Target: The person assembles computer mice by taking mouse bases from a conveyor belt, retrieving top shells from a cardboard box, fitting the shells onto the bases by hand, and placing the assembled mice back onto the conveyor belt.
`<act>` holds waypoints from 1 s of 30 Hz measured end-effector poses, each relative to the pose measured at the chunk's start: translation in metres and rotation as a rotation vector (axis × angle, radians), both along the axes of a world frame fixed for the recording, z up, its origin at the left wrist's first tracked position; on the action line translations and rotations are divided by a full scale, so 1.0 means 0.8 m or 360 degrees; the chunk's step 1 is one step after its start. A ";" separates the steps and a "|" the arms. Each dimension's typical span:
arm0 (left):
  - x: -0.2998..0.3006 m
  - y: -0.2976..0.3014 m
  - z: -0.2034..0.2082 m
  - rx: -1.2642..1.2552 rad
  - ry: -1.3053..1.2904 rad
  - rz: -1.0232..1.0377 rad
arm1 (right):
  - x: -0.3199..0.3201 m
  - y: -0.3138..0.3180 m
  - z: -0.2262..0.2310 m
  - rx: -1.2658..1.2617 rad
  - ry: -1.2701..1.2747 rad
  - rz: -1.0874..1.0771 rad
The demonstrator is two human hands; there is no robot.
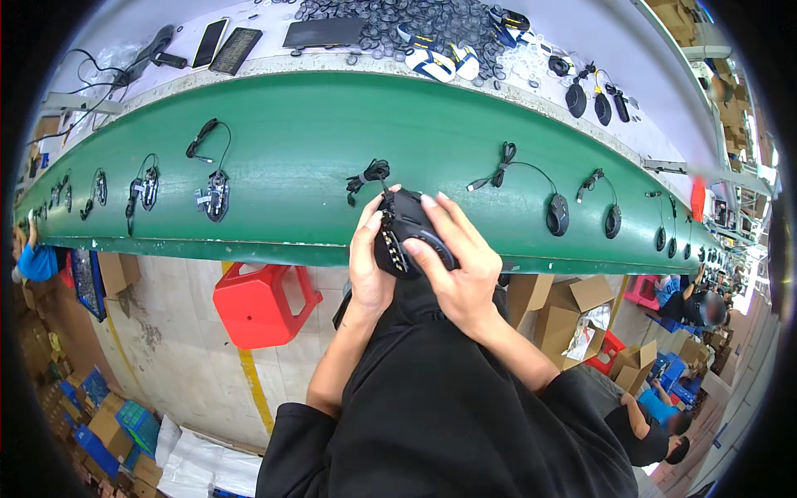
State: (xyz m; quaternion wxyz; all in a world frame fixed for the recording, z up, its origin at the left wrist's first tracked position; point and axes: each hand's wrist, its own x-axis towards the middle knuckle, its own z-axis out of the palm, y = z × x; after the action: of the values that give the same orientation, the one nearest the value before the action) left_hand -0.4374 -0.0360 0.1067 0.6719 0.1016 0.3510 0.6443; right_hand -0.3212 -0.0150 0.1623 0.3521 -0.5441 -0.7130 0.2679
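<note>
Near the front edge of the green belt, both my hands are closed around a black computer mouse (408, 217). Pale and gold inner parts show along its left side, and the black cover sits over them; I cannot tell whether the two are joined. My left hand (372, 270) grips the left side, fingers along the exposed parts. Thumb and fingers of my right hand (466, 270) press on the black cover from the right. The mouse's bundled cable (371, 174) lies on the belt just beyond.
Along the green belt (290, 116) lie uncovered mouse bases (217, 197) to the left and covered mice (557, 214) to the right. Behind it, a shelf holds many small dark rings (382, 29) and a phone (211, 43). A red stool (257, 307) and cardboard boxes (573, 319) stand below.
</note>
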 end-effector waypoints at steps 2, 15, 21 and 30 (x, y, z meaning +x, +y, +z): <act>0.004 0.002 0.006 0.0039 -0.0019 0.0032 | -0.004 -0.007 -0.002 0.0055 -0.0132 0.0027; 0.008 -0.012 0.023 0.0360 0.0298 0.0182 | -0.016 -0.023 0.000 0.0360 -0.0223 0.0253; -0.003 -0.018 0.040 0.0326 0.0260 0.0191 | -0.008 -0.015 0.000 0.0371 -0.0175 0.0464; -0.019 -0.014 0.039 0.0317 0.0174 0.0083 | -0.003 -0.016 0.009 0.0327 -0.0228 0.0526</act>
State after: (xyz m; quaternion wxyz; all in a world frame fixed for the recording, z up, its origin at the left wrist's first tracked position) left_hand -0.4523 -0.0471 0.1381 0.6213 0.1937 0.3240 0.6866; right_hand -0.3238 -0.0278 0.1696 0.3054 -0.3985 -0.8393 0.2085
